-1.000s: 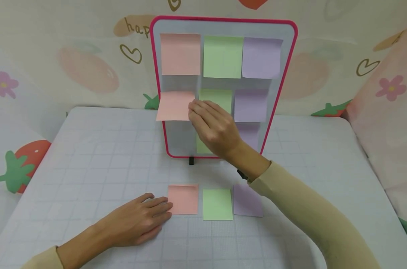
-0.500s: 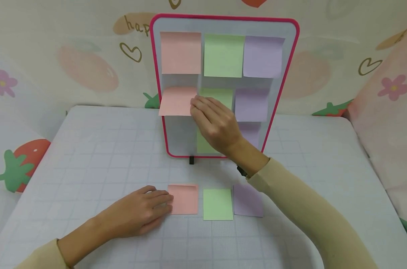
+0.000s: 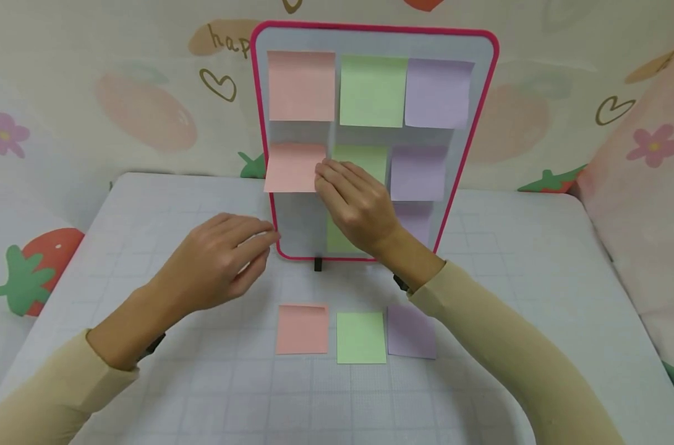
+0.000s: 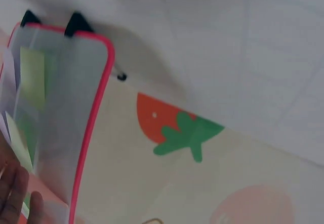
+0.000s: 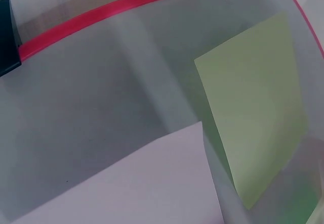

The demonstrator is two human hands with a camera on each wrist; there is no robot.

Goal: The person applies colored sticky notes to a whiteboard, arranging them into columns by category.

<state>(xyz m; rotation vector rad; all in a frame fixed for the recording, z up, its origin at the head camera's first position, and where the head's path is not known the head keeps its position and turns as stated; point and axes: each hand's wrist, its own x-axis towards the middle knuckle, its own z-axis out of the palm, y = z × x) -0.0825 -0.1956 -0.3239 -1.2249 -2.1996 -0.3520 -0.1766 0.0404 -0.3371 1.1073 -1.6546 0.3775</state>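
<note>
A pink sticky note (image 3: 296,168) at the left of the middle row stands out from the whiteboard (image 3: 298,225). My right hand (image 3: 359,207) pinches its right edge with gathered fingertips. That hand and wrist cover parts of the green notes behind them. My left hand (image 3: 226,262) is raised over the table, fingers loosely bent, fingertips at the board's lower left edge and holding nothing. In the right wrist view, a green note (image 5: 253,113) and a lilac note (image 5: 147,183) hang off the board surface.
Above are pink (image 3: 301,86), green (image 3: 373,91) and lilac (image 3: 439,94) notes. A pink pad (image 3: 302,329), a green pad (image 3: 362,338) and a lilac pad (image 3: 410,332) lie in front on the table (image 3: 214,383). Black feet (image 4: 78,25) support the board.
My left hand has left the pink pad and risen up toward the board's lower left edge. My right hand stays on the pink note, which sits slightly higher than a second ago.
</note>
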